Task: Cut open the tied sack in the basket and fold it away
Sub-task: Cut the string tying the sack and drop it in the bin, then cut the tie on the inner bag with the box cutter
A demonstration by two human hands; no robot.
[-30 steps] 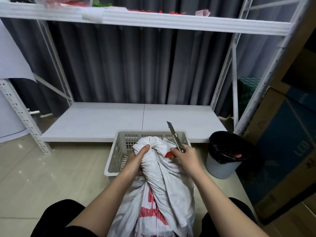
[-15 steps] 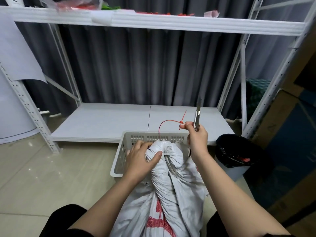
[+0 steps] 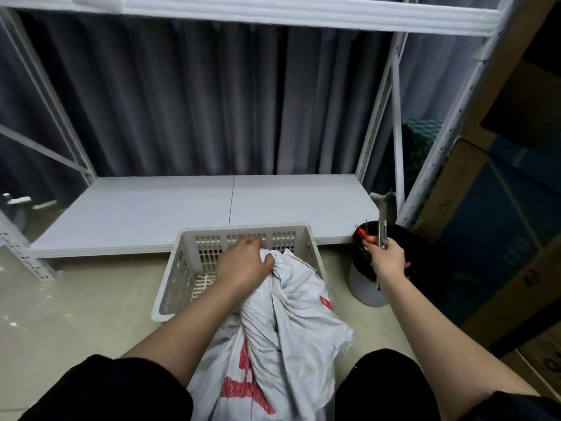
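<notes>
Two hands were busy: the left hand [image 3: 246, 264] gripped the bunched neck of the white sack [image 3: 285, 323], fingers curled into the gathered cloth, while the right hand [image 3: 388, 260] was out over the black-lined bin [image 3: 367, 287], pinching a red tie [image 3: 362, 233] and holding a utility knife [image 3: 383, 229] upright. The sack lay half in the pale slatted basket [image 3: 194, 262], with its lower part spilling out between the person's knees. It looked like soft, limp woven cloth, light and likely to slump wherever unsupported, so the mouth and opposite edges seemed the best places to take hold for folding. Red printing ran across its lower part, too creased and blurred to read. Pale lettering on the cardboard boxes [image 3: 498, 238] at right could not be read either.
</notes>
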